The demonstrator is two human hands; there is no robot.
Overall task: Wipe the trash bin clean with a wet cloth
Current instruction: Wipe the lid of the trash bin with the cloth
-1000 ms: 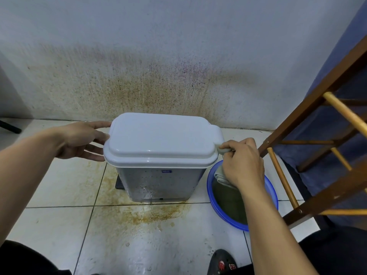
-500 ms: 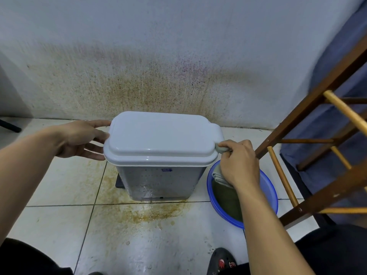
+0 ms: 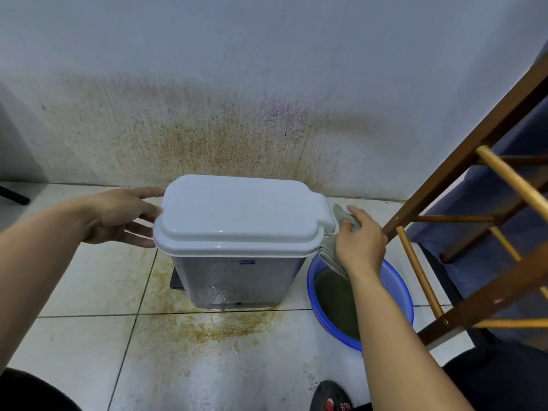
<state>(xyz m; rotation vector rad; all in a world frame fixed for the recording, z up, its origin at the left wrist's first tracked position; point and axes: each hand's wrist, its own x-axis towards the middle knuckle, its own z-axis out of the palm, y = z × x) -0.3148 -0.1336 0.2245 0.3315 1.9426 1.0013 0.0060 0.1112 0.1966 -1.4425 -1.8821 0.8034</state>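
A grey trash bin (image 3: 237, 280) with a closed white lid (image 3: 240, 215) stands on the tiled floor near the wall. My left hand (image 3: 118, 216) rests against the lid's left end with its fingers straight. My right hand (image 3: 360, 243) grips a grey wet cloth (image 3: 344, 218) and presses it against the lid's right end, at the hinge corner. Part of the cloth hangs down below my hand, beside the bin's right wall.
A blue basin (image 3: 397, 289) of murky green water sits on the floor right of the bin, under my right forearm. A wooden chair frame (image 3: 462, 179) stands at the right. Brown stains mark the wall (image 3: 225, 137) and the floor (image 3: 219, 327). A black shoe (image 3: 329, 397) shows at the bottom.
My right hand has moved the cloth a little farther back along the lid's right end. The left hand and the bin have stayed in place.
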